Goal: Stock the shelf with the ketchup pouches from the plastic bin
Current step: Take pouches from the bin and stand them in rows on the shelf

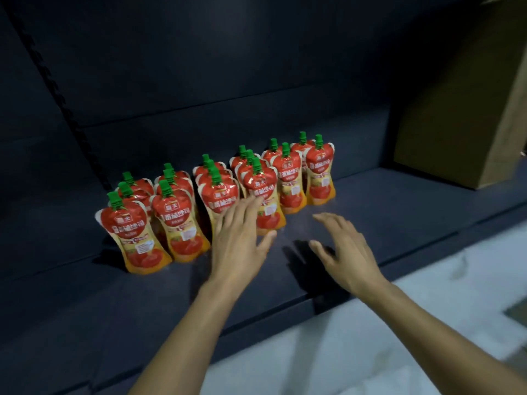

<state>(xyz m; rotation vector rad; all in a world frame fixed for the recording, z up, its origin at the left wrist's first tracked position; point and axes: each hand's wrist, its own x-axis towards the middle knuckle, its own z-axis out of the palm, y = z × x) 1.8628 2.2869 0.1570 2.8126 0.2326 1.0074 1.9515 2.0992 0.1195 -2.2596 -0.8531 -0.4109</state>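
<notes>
Head view: red, green-capped pouches (pixel 219 195), labels bearing Chinese characters too blurred to read, stand upright in rows on the dark shelf (pixel 399 201) beside a carton (pixel 462 109); left hand (pixel 239 246) and right hand (pixel 345 249) hover, fingers spread, holding nothing.

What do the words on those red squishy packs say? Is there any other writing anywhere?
"海天": small logo near the top of each front ketchup pouch.
Big white line under the logo on the pouches: Chinese letters, too blurred to read for sure.
Small print and stickers lower on the pouches: too small to read.
Cardboard box on the right: no writing shows.
Shelf: no labels or price tags show.
</notes>
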